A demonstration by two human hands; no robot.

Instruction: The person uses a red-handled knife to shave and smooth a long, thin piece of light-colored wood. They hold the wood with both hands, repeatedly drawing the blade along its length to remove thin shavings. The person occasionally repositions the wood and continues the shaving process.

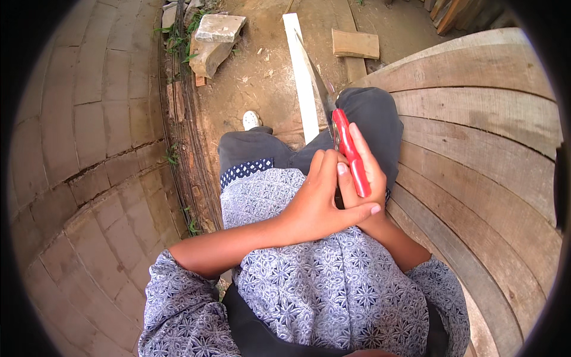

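Note:
A handsaw with a red handle (355,165) and a long tapering metal blade (321,86) points away from my lap. My right hand (370,172) is closed on the handle, its fingers lying along the right side. Curled against the handle and the right thumb is my left hand (324,193); its thumb crosses the base of my right hand, and its fingertips are partly hidden. A long, narrow, pale strip of wood (304,83) runs away from between my knees. The blade lies beside and partly over it; whether they touch I cannot tell.
Weathered planks (476,113) curve along my right side. To the left rises a block wall (89,131). Stone blocks (219,28) lie on the dirt ground (262,71) ahead, and a short wood offcut (355,44) rests at the far right. A white shoe (251,119) shows below.

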